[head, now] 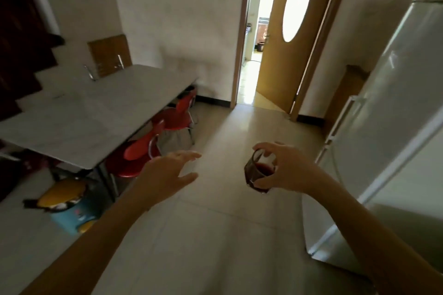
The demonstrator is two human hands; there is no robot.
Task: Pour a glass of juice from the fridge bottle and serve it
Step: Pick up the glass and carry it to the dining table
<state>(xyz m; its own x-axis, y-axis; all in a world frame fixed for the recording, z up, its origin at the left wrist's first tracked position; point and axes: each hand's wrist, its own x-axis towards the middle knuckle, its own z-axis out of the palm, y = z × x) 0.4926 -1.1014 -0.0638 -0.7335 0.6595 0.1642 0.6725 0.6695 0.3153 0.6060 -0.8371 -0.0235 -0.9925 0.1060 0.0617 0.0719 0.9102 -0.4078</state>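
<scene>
Holding a glass [260,172] partly filled with dark red juice, the right hand [285,170] wraps it from the 3 o'clock side, fingers curled over the rim and thumb under the base; the glass hangs in the air above the pale tiled floor [215,235], slightly tilted. The left hand [167,175], at 9 o'clock of the glass and well apart from it, is spread with fingers extended and grips nothing. A white fridge [388,127] stands at 3 o'clock, its door shut. A grey-topped table [84,112] lies at 10 o'clock, with red chairs [153,146] pushed beneath its near edge. At 12 o'clock a yellow door [294,31] with an oval window stands ajar.
</scene>
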